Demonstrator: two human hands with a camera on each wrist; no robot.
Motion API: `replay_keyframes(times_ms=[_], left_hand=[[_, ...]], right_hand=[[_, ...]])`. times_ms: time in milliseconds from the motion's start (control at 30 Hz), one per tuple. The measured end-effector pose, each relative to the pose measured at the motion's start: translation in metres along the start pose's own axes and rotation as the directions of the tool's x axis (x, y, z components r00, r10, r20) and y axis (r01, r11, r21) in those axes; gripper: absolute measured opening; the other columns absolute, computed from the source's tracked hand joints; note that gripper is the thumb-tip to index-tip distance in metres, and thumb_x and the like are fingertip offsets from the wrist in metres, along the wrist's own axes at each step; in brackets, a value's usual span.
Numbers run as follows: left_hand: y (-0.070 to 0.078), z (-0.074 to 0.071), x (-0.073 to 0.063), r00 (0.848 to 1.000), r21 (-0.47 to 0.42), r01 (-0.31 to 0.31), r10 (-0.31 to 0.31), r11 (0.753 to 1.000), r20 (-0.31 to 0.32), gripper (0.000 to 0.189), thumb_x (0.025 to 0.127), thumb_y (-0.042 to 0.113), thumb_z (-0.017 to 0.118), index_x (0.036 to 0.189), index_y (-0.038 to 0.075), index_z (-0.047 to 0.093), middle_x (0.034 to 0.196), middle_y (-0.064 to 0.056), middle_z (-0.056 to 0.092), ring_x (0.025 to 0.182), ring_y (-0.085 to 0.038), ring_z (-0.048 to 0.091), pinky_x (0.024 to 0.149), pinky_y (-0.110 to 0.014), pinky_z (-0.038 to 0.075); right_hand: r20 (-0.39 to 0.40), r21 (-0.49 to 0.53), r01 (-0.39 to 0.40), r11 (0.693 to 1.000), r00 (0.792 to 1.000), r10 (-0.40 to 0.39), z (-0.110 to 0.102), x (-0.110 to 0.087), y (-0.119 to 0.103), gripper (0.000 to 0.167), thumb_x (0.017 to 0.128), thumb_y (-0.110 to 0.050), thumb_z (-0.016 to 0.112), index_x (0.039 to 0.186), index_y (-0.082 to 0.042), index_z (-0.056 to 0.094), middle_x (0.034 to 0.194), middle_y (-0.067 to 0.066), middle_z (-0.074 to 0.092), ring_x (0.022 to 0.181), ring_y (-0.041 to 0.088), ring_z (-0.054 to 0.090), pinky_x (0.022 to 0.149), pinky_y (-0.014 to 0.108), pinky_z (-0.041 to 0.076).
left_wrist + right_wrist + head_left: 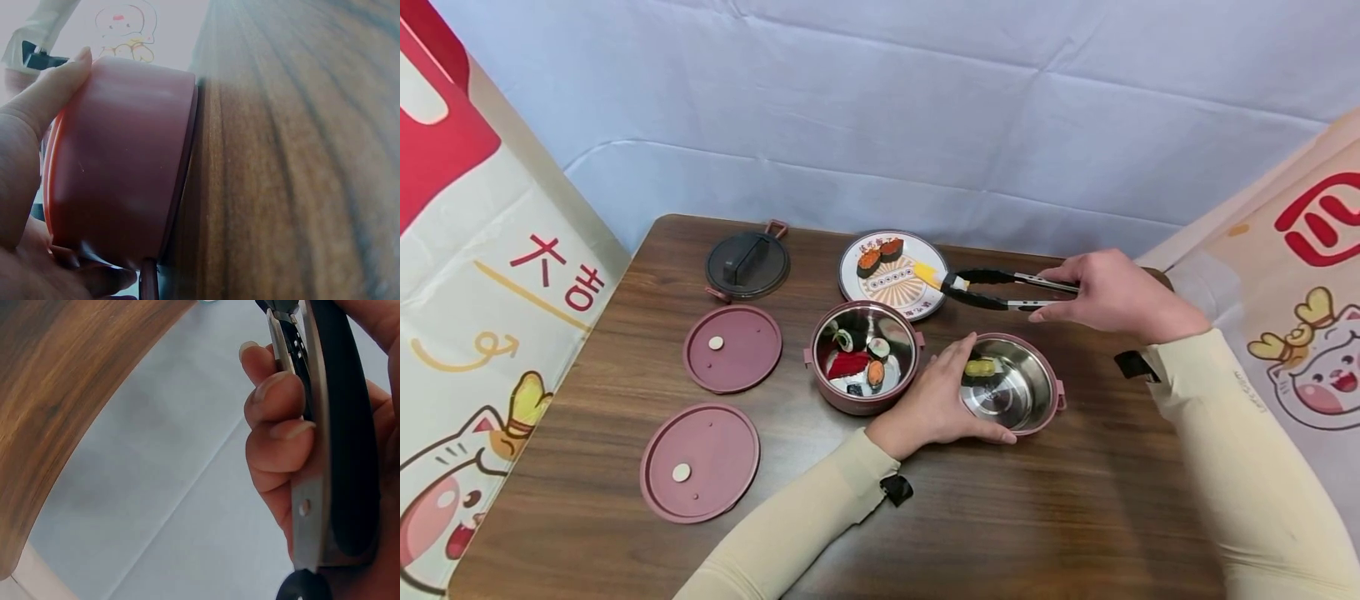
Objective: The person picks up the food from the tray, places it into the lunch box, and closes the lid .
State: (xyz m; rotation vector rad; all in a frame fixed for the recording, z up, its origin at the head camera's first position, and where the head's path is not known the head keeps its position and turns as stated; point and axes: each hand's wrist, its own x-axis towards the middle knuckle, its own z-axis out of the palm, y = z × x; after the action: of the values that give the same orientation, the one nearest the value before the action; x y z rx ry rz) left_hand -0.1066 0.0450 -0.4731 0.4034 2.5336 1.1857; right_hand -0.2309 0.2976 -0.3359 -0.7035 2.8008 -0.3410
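My right hand (1108,292) grips black-and-silver kitchen tongs (992,287); the right wrist view shows its fingers curled round the handle (350,425). The tongs' tips pinch a yellow-topped sushi piece (929,274) at the right edge of a white patterned plate (853,287). Two orange-topped sushi pieces (869,262) lie on that plate. My left hand (936,400) holds a maroon steel-lined lunch-box bowl (1037,367) by its left side, thumb at the near rim. One yellow-green-topped sushi piece (981,367) is inside it. The bowl's outer wall (125,156) fills much of the left wrist view.
Left of my left hand, a second maroon bowl (842,400) contains several sushi pieces. Two maroon lids (733,350) and a dark lid with a handle (763,271) lie on the wooden table's left. A pale cloth (925,125) hangs behind the table.
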Motion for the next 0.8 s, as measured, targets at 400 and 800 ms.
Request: replay_keyframes(times_ms=[400, 800], left_hand=[[-0.004, 0.001, 0.002, 1.0, -0.012, -0.014, 0.014, 1.0, 0.0, 0.15, 0.074, 0.063, 0.108, 0.188, 0.024, 0.018, 0.192, -0.007, 0.034, 0.174, -0.048, 0.041, 0.143, -0.058, 0.041], [-0.006, 0.001, 0.002, 0.999, -0.021, -0.031, 0.031, 0.999, -0.007, 0.151, 0.074, 0.061, 0.109, 0.188, 0.022, 0.018, 0.192, -0.009, 0.034, 0.177, -0.043, 0.038, 0.146, -0.056, 0.036]], right_hand=[[-0.013, -0.032, -0.067, 0.997, 0.998, 0.067, -0.017, -0.022, 0.007, 0.072, 0.091, -0.045, 0.101, 0.144, -0.002, 0.081, 0.139, 0.026, 0.082, 0.084, 0.018, 0.063, 0.077, 0.029, 0.05], [-0.042, -0.066, -0.085, 0.994, 0.996, 0.082, -0.022, -0.05, 0.015, 0.065, 0.087, -0.038, 0.105, 0.138, -0.003, 0.084, 0.122, 0.02, 0.086, 0.075, 0.009, 0.053, 0.064, 0.027, 0.042]])
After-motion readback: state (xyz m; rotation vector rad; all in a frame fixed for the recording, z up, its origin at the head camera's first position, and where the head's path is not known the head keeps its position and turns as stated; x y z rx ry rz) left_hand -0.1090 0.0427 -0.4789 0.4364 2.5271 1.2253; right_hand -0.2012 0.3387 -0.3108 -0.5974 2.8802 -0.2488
